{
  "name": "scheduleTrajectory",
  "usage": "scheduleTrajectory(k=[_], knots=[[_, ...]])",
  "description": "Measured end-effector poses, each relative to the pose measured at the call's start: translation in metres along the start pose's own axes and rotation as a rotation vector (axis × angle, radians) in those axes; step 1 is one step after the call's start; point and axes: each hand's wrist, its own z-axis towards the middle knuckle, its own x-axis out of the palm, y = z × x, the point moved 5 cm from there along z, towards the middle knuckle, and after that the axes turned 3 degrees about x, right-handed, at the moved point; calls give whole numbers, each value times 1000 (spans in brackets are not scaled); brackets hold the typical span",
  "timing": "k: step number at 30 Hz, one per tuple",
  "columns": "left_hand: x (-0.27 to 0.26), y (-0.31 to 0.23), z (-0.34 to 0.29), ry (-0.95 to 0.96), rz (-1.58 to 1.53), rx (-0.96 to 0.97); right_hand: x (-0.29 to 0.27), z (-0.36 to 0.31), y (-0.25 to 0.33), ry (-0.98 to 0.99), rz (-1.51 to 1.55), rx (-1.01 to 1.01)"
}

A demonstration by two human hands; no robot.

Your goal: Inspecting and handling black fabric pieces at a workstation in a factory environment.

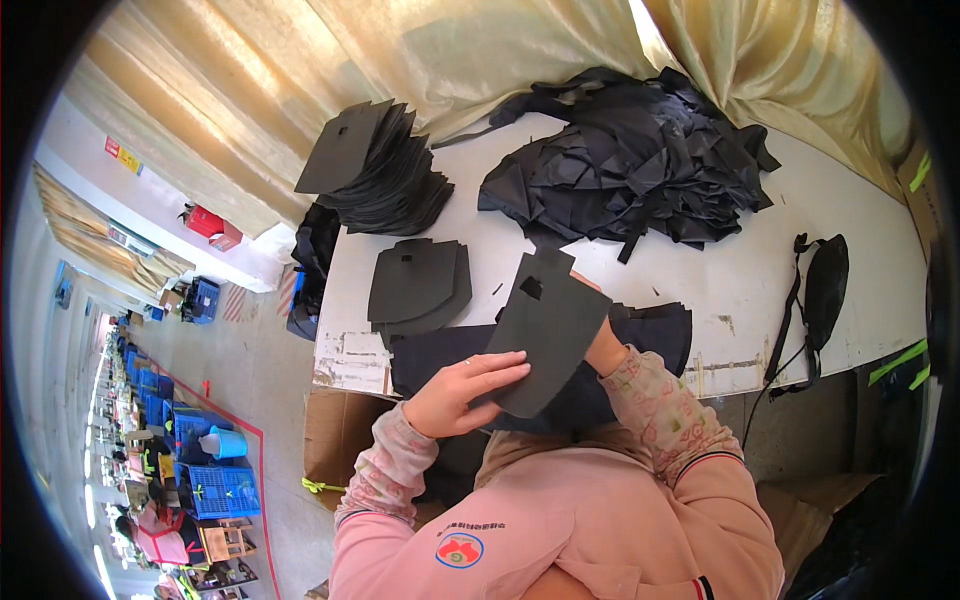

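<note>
A flat black panel (pixel 548 325) with a small square cut-out and a tab at its top is held tilted above the table's front edge. My left hand (pixel 466 390) grips its lower left edge, fingers stretched over the face. Behind its right side, my right hand (pixel 604 345) holds it, with most of the fingers hidden. Dark fabric (pixel 655 338) lies beneath, along the table edge. To the left rest a few similar black panels (pixel 412 283), and beyond them rises a tall stack of such panels (pixel 375 165).
A large heap of black fabric pieces (pixel 630 160) covers the back of the white table (pixel 740 290). A black strapped pouch (pixel 825 295) lies at the right. Gold curtains (pixel 480 50) hang behind. A cardboard box (pixel 340 430) stands below the left edge; blue crates (pixel 222 492) sit on the floor.
</note>
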Motion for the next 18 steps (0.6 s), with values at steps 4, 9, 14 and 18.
scheduleTrajectory(k=[4,9,14,18], knots=[[6,29,6,-393,-534,-261,7,-1,-17,157,113,76],[18,53,22,-681,-121,-217,6,2,7,279,-301,100],[9,38,35,-642,189,-115,-4,0,21,631,487,951],[4,33,46,-495,336,0,-13,17,33,1001,-188,450]])
